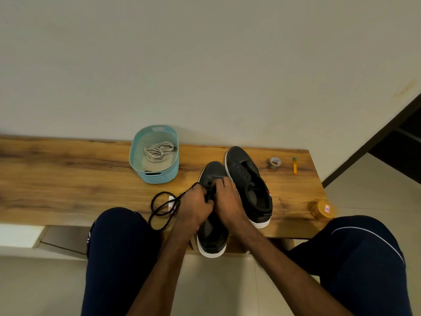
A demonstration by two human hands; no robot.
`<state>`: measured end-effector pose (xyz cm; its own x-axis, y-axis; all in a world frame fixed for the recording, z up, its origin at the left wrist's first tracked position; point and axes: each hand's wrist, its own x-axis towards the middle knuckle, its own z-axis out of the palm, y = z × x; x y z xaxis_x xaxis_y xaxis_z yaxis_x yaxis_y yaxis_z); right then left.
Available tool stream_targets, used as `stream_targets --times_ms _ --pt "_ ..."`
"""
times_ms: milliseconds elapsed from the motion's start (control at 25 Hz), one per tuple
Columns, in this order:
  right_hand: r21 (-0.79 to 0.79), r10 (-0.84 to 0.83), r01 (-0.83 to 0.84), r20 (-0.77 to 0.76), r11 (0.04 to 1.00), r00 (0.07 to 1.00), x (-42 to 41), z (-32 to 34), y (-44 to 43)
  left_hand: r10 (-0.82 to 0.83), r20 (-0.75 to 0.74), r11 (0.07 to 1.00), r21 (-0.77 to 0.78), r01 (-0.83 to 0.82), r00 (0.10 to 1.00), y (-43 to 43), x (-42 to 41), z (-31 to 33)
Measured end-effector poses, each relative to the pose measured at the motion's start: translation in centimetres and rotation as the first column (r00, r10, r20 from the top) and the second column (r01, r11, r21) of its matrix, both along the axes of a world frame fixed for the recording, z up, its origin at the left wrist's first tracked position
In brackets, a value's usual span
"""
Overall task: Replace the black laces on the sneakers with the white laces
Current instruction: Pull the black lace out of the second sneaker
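Note:
Two black sneakers with white soles stand on a wooden bench [68, 169]. The near sneaker [213, 236] hangs partly over the bench's front edge. Both hands are on its lace area. My left hand [196, 204] pinches the black lace [159, 208], whose loose loops trail left over the bench edge. My right hand [227, 197] grips the sneaker's upper by the eyelets. The far sneaker [250, 185] lies to the right with bare eyelets and no lace. White laces [158, 151] lie coiled in a light blue basket [157, 176] at the back.
A tape roll [275, 163] and a yellow marker [294, 165] lie at the bench's right end. A jar with an orange lid [322, 210] stands near the front right corner. A small label [172, 202] lies under the lace. My knees flank the sneaker.

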<state>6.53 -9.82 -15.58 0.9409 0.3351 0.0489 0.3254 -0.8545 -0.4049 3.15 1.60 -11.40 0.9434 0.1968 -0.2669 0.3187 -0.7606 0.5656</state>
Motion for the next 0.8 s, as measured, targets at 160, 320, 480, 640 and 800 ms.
stream_targets --times_ms 160,320,480,640,800 --pt "0.084 -0.057 0.055 0.019 0.995 0.998 0.1 -0.1 -0.1 0.089 0.020 0.996 0.023 -0.090 0.996 -0.6 -0.8 -0.8" --pt "0.554 -0.175 0.378 -0.384 0.742 0.907 1.2 1.6 -0.9 0.136 0.039 0.988 0.061 -0.139 0.990 -0.7 -0.8 -1.4" --pt "0.550 -0.185 0.554 -0.586 0.625 0.789 2.2 2.2 -3.1 0.162 0.045 0.984 0.062 -0.164 0.986 -0.5 -0.7 -1.4" --pt "0.113 -0.096 0.103 -0.072 0.988 0.993 1.4 2.0 -2.2 0.162 0.058 0.985 0.056 -0.165 0.985 -0.6 -0.9 -1.5" --pt "0.012 0.022 -0.022 -0.006 1.000 1.000 1.1 1.9 -1.3 0.126 0.055 0.987 0.094 -0.130 0.991 -1.0 -1.2 -2.0"
